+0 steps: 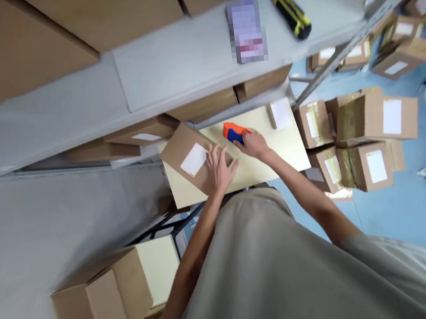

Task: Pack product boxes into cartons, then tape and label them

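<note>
A closed brown cardboard box [176,150] with a white label [194,160] lies at an angle on the left part of the cream tabletop [281,160]. My left hand [221,166] rests on the box's right side, beside the label, with its fingers spread. In my right hand [255,145] is an orange-and-blue tape dispenser [235,132], held just right of the box and above the table. My fingers hide part of the dispenser. A stack of white labels [280,114] sits near the table's far right corner.
A grey shelf [173,67] runs across ahead, carrying large boxes [114,12], a blurred-out pale purple item [245,29] and a yellow-and-black box cutter [289,12]. Taped boxes [361,118] are stacked on the blue floor to the right. An opened carton [113,297] stands at lower left.
</note>
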Available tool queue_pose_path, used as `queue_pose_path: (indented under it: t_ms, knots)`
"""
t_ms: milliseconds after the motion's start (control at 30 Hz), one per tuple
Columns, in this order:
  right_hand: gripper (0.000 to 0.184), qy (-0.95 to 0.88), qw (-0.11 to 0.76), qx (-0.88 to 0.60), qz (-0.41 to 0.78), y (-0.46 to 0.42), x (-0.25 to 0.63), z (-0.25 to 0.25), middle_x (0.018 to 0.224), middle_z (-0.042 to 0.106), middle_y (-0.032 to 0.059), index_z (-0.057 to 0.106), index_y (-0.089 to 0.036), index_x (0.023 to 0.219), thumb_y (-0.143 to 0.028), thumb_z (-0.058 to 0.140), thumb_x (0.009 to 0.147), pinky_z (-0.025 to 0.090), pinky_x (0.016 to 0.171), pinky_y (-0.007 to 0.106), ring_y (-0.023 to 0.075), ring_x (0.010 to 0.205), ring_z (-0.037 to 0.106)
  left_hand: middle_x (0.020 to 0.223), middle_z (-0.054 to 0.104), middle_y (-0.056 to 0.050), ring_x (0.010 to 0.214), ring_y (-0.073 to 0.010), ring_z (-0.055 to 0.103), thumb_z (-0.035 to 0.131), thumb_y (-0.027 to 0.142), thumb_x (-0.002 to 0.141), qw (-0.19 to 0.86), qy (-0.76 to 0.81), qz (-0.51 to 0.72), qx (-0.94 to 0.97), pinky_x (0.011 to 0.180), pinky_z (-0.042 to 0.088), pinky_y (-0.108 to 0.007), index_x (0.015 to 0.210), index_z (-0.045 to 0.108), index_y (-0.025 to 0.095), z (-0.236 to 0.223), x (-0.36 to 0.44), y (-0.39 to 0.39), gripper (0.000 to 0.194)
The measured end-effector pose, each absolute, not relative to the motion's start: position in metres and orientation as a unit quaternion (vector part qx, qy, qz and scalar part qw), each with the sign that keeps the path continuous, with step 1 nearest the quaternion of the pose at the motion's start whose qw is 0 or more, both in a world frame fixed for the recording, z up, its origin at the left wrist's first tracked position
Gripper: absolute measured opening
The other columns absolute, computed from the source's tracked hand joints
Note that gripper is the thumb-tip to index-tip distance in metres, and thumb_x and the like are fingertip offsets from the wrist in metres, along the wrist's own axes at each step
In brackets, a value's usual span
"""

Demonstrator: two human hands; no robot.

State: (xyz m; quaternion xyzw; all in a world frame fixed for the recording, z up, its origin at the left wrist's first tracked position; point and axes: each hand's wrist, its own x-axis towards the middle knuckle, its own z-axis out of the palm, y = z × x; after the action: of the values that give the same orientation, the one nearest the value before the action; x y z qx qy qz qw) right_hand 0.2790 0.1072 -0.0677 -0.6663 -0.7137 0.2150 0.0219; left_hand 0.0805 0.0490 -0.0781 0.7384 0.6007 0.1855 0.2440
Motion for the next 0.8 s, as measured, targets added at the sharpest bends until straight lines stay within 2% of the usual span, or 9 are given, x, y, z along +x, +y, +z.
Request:
queue_pose_path:
  t_ms: [67, 133, 233, 400, 467, 600, 700, 800]
  knots:
    - [0.050, -0.714, 0.076, -0.663, 0.210, 0.107, 0.273, -0.038, 0.108, 0.084, 0.0248, 0.073, -0.010, 0.129, -0.054, 0.054, 0.116, 0.062, 0.080, 0.043, 0.0378, 0.094, 0.080, 0.165, 0.062, -0.022, 0.170, -0.0417, 0.045, 0.082, 0.043, 0.098, 0.211, 0.599, 0.249, 0.731, 0.144, 0.032, -0.062, 0.157, 0.063, 0.027, -0.060, 0.090, 0.060, 0.064]
    - [0.053, -0.725, 0.114, -0.651, 0.193, 0.116, 0.265, -0.007, 0.102, 0.083, 0.0230, 0.066, -0.009, 0.139, -0.053, 0.050, 0.115, 0.062, 0.077, 0.046, 0.0398, 0.088, 0.078, 0.158, 0.067, -0.022, 0.160, -0.0394, 0.058, 0.076, 0.042, 0.104, 0.186, 0.591, 0.302, 0.725, 0.138, 0.044, -0.058, 0.160, 0.061, 0.029, -0.037, 0.096, 0.079, 0.060]
    - [0.054, -0.757, 0.161, -0.620, 0.133, 0.149, 0.249, 0.038, 0.108, 0.081, 0.0258, 0.058, -0.004, 0.148, -0.045, 0.044, 0.115, 0.062, 0.088, 0.052, 0.0421, 0.094, 0.077, 0.155, 0.067, -0.021, 0.153, -0.0370, 0.064, 0.066, 0.034, 0.109, 0.141, 0.594, 0.365, 0.703, 0.132, 0.052, -0.055, 0.165, 0.056, 0.030, 0.000, 0.098, 0.117, 0.057]
    - [0.046, -0.797, 0.223, -0.560, 0.040, 0.228, 0.220, 0.087, 0.117, 0.080, 0.0268, 0.059, -0.003, 0.145, -0.030, 0.036, 0.116, 0.053, 0.114, 0.063, 0.0440, 0.114, 0.075, 0.162, 0.062, -0.020, 0.158, -0.0356, 0.059, 0.064, 0.018, 0.104, 0.096, 0.590, 0.449, 0.664, 0.138, 0.046, -0.054, 0.168, 0.050, 0.025, 0.045, 0.094, 0.189, 0.065]
    - [0.042, -0.796, 0.199, -0.571, 0.042, 0.254, 0.211, 0.095, 0.119, 0.080, 0.0271, 0.063, -0.002, 0.141, -0.025, 0.041, 0.114, 0.048, 0.120, 0.063, 0.0443, 0.124, 0.073, 0.167, 0.059, -0.019, 0.162, -0.0345, 0.055, 0.067, 0.014, 0.100, 0.117, 0.574, 0.467, 0.662, 0.140, 0.043, -0.052, 0.169, 0.049, 0.023, 0.049, 0.097, 0.209, 0.071]
    - [0.039, -0.787, 0.109, -0.602, 0.076, 0.282, 0.200, 0.102, 0.133, 0.079, 0.0265, 0.069, -0.001, 0.141, -0.014, 0.048, 0.110, 0.042, 0.131, 0.055, 0.0404, 0.142, 0.067, 0.173, 0.055, -0.021, 0.169, -0.0345, 0.048, 0.073, 0.012, 0.097, 0.184, 0.547, 0.447, 0.684, 0.144, 0.038, -0.051, 0.172, 0.048, 0.020, 0.034, 0.101, 0.221, 0.080]
    - [0.053, -0.793, 0.118, -0.595, 0.064, 0.278, 0.202, 0.096, 0.160, 0.067, 0.0269, 0.057, 0.001, 0.161, -0.015, 0.051, 0.110, 0.036, 0.137, 0.055, 0.0400, 0.156, 0.055, 0.183, 0.046, -0.020, 0.176, -0.0330, 0.039, 0.069, 0.019, 0.103, 0.215, 0.543, 0.415, 0.697, 0.146, 0.034, -0.051, 0.179, 0.040, 0.021, 0.007, 0.089, 0.201, 0.081]
    - [0.062, -0.770, 0.205, -0.603, 0.035, 0.248, 0.214, 0.068, 0.173, 0.054, 0.0257, 0.041, -0.003, 0.175, -0.017, 0.044, 0.115, 0.030, 0.140, 0.060, 0.0384, 0.162, 0.046, 0.187, 0.042, -0.018, 0.179, -0.0323, 0.032, 0.064, 0.030, 0.109, 0.246, 0.562, 0.351, 0.708, 0.148, 0.029, -0.051, 0.181, 0.038, 0.021, -0.028, 0.062, 0.159, 0.077]
